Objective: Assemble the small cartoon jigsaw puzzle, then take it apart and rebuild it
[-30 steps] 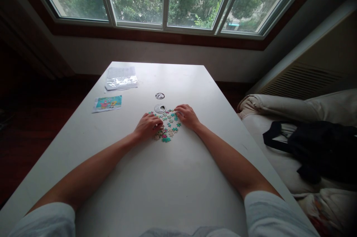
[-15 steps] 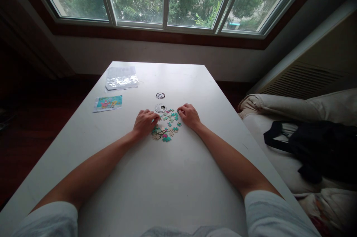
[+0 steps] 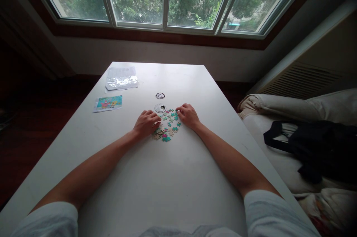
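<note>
A small heap of loose jigsaw pieces (image 3: 169, 128), teal, pink and tan, lies on the white table (image 3: 156, 177). My left hand (image 3: 145, 123) rests palm down on the heap's left side, its fingers slightly bent and lying on the pieces. On the upper right edge of the heap sits my right hand (image 3: 189, 115), fingertips drawn together on a teal piece. Both forearms stretch across the table from white sleeves.
Two small round shiny discs (image 3: 160, 108) (image 3: 160, 95) lie just beyond the heap. A colourful picture card (image 3: 108, 103) and a clear plastic bag on paper (image 3: 121, 79) are at the far left. To the right, a cushioned seat holds a black bag (image 3: 315, 147). Windows line the far wall.
My left hand drew back from over the heap towards its left side, then slid slightly right again. My right hand shifted a little up along the heap's edge.
</note>
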### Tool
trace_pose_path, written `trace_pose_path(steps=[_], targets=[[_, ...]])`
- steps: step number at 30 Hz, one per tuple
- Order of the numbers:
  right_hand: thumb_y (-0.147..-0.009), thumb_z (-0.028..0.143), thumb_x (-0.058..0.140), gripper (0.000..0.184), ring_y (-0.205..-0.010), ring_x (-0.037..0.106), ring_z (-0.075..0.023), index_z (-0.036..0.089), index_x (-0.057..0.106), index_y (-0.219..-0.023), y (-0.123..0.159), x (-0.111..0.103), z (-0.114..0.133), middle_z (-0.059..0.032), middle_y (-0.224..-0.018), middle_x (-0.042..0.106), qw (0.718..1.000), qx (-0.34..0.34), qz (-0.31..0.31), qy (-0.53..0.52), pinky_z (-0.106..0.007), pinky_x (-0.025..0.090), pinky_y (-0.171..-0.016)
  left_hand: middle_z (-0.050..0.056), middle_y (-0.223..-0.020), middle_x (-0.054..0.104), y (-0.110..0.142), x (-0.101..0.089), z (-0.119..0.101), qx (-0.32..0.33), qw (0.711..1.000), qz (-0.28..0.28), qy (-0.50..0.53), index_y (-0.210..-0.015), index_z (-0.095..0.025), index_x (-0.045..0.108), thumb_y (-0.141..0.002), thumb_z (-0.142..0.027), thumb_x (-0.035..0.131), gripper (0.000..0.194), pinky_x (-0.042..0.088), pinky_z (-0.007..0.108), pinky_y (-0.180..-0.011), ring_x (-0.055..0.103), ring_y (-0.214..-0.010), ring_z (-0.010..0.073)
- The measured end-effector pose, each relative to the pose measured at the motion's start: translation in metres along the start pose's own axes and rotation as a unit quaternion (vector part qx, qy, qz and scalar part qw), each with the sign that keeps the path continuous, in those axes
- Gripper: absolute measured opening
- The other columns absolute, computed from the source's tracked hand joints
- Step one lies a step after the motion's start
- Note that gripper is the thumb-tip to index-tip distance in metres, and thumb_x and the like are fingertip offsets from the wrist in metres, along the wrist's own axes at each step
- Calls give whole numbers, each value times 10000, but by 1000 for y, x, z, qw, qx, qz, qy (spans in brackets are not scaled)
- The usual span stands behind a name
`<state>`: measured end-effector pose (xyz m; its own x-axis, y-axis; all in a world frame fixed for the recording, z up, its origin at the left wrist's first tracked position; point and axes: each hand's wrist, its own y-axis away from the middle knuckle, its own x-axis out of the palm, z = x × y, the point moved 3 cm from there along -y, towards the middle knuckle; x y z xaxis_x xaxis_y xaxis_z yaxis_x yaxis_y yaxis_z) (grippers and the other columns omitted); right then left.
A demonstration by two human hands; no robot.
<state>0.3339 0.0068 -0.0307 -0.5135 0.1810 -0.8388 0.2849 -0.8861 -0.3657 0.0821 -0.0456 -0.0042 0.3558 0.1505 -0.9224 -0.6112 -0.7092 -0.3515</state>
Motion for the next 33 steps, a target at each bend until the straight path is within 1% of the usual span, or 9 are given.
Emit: trace_pose_path(steps=[5,8,16,18,21,23,26,30,33], targets=[[-948,281,581,214,-1003,546,-239,251,757,-1067,0,0,0,-73,-1013,645,1000,2,1,-4,-386,435,-955,52,-998,695,-1,2,0,-24,999,7,29,-893,-258,720,-919,-343,627,128,396,417,-897,540,-998,253],[-947,283,583,214,-1000,547,-238,251,759,-1064,0,0,0,-72,-1007,645,1000,2,1,-5,-386,436,-951,53,-1006,690,-1,2,0,-35,999,9,40,-914,-260,730,-901,-350,650,121,407,410,-880,536,-997,254],[-949,290,578,224,-1010,544,-236,256,761,-1075,0,1,-1,-69,-1014,646,1000,0,-1,-6,-389,427,-959,48,-998,720,-1,7,3,-37,998,0,55,-961,-265,751,-969,-325,568,193,415,409,-894,561,-1002,242],[-949,291,577,225,-1009,543,-237,257,759,-1078,0,1,0,-69,-1012,646,1000,0,1,-5,-390,426,-956,44,-967,731,-1,8,3,-48,996,-1,69,-991,-265,750,-969,-312,561,196,422,405,-891,578,-996,239],[-950,289,577,221,-1019,543,-243,258,752,-1082,0,-1,2,-70,-1022,650,1000,-3,3,-1,-394,421,-954,45,-961,743,-1,8,4,-70,994,-12,81,-1115,-267,727,-962,-278,553,231,427,408,-897,597,-995,240],[-954,288,576,211,-1028,542,-246,258,745,-1077,1,-5,7,-72,-1041,655,1000,-15,0,0,-397,413,-960,49,-981,745,-1,7,5,-77,994,-22,79,-1143,-268,718,-957,-253,548,252,427,412,-901,600,-995,241],[-976,301,552,202,-1027,539,-242,246,738,-1034,4,-11,20,-72,-1051,664,999,-54,-2,-1,-394,394,-966,45,-979,740,0,6,5,-75,994,-21,72,-1061,-270,737,-941,-234,564,213,426,411,-892,591,-985,243],[-1004,332,517,228,-1037,535,-243,247,728,-981,8,-14,40,-75,-1046,675,993,-105,48,4,-390,371,-970,42,-991,726,1,5,5,-60,996,-11,71,-1043,-277,738,-925,-246,596,187,423,406,-887,571,-991,245],[-991,362,558,194,-1057,527,-249,268,724,-1023,12,-11,53,-71,-1080,673,989,-128,80,11,-390,369,-962,48,-1005,715,1,4,4,-54,996,-11,66,-1022,-272,738,-927,-273,603,165,420,413,-893,562,-997,247]])
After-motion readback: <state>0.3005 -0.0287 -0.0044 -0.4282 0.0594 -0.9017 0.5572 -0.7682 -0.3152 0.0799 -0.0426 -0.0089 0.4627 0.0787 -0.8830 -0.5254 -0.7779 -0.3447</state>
